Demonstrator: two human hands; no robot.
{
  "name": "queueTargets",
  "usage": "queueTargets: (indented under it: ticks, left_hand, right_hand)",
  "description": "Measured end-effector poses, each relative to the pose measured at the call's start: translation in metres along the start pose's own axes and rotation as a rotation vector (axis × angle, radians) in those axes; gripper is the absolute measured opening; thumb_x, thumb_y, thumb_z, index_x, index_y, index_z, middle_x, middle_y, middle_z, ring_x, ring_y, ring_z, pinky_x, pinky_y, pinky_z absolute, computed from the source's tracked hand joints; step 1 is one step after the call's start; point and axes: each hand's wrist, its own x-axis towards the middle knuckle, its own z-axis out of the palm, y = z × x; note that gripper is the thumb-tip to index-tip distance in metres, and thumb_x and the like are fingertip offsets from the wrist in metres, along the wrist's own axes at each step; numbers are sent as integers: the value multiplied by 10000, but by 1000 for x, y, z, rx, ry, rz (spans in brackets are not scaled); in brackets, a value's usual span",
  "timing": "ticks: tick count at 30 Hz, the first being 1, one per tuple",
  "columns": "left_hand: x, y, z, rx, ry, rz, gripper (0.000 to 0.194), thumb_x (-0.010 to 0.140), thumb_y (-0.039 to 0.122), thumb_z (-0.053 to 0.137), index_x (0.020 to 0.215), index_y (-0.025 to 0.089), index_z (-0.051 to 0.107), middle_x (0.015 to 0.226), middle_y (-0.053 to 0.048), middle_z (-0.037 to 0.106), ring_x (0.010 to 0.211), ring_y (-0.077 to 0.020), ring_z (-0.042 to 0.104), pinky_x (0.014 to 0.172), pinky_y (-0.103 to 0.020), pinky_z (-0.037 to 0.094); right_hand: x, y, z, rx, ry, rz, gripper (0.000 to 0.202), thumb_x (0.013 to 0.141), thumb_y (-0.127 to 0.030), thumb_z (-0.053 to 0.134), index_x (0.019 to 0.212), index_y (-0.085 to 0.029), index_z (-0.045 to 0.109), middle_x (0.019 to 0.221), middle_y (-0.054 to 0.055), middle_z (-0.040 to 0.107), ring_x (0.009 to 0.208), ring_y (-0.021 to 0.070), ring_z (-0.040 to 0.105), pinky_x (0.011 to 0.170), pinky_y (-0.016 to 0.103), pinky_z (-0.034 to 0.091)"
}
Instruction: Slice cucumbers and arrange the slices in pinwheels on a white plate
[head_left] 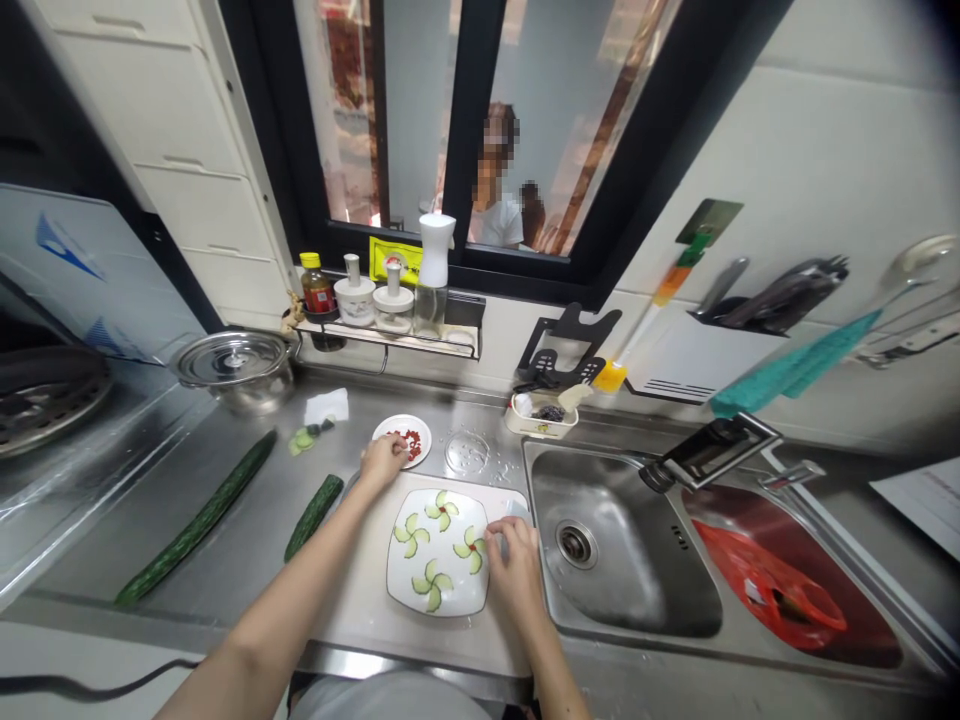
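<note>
Over the left rim of a small white dish (420, 428) of red bits (412, 443) is my left hand (384, 460), its fingers pinched together; whatever they hold is too small to make out. My right hand (515, 560) touches the right edge of a squarish white plate (441, 551) with its fingers apart. Several pinwheels of green slices (433, 587) lie on this plate; the top and right ones have red centres. Beneath the plate is a pale cutting board (360, 610). A cut cucumber (313, 517) rests left of the board, partly behind my left forearm.
A long cucumber (199, 520), a lidded steel pot (236, 370) and green scraps (301, 441) are at the left. On the right are a sink (630, 540), a faucet (705, 450) and a red bag (765, 585). A condiment shelf (390, 335) hangs behind; a person (496, 215) appears in the window.
</note>
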Motion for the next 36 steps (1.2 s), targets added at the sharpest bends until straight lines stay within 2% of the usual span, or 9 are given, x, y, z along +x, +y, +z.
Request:
queueTargets:
  ticks: [3,7,15,20,24,28,31,33,36]
  left_hand:
    - [16,-11,-12,177,-6,-33,196,829,329,568,953,244,694,1018,-71,688,1014,-242,560,820,-313,364]
    - [24,-12,-12,323,-93,37,200,834,323,557,956,254,700,1052,-92,665,1046,-265,536,856,-357,347]
    - [34,-10,-4,392,-141,97,226,794,239,577,998,238,673,1091,-103,642,1087,-275,522,914,-400,334]
    - [36,-14,1,387,-144,80,279,814,259,530,1058,235,663,1100,-121,650,1073,-291,540,898,-423,358]
    - [34,-15,-2,347,-120,55,268,832,296,504,1019,234,685,1102,-123,658,1074,-295,548,888,-414,373]
    - [29,-14,-10,269,-91,41,254,825,348,515,929,220,708,1060,-110,682,1021,-280,578,842,-371,404]
    - [19,-9,-12,173,-86,60,242,807,374,539,892,222,707,980,-63,710,946,-226,608,798,-306,423]
    - [9,-4,-10,-41,-82,98,230,775,379,574,835,197,701,916,-48,720,890,-200,621,776,-278,435]
    - [-12,6,-6,-503,-109,149,213,695,374,644,733,166,673,830,-51,719,850,-197,630,756,-273,451]
  right_hand:
    - [-3,-2,4,1,-5,1,168,885,-233,445,790,-236,583,851,53,597,882,224,510,799,343,402]
    - [-5,-4,6,-17,14,-14,162,885,-233,454,795,-229,588,846,49,601,881,216,523,778,324,405]
    - [-8,-1,1,-6,27,-24,179,893,-262,465,809,-208,614,846,49,606,872,211,520,787,321,406]
    - [-11,-1,2,-2,10,-8,183,896,-268,467,809,-215,619,852,50,609,873,211,528,783,321,404]
    - [-10,-3,2,6,3,-7,189,895,-270,466,800,-214,619,850,50,610,877,209,524,787,323,403]
    - [-8,-3,2,24,-3,-16,182,892,-270,468,800,-217,616,843,50,612,878,210,522,788,324,404]
    - [-4,-4,6,51,-20,-10,165,882,-252,470,806,-216,612,842,52,618,882,213,521,790,324,406]
    - [0,-6,8,69,-40,-12,157,876,-240,470,814,-211,611,854,57,624,893,215,520,800,328,408]
    - [10,-15,11,97,-69,-36,164,882,-242,460,828,-202,611,869,64,628,909,217,518,824,337,410]
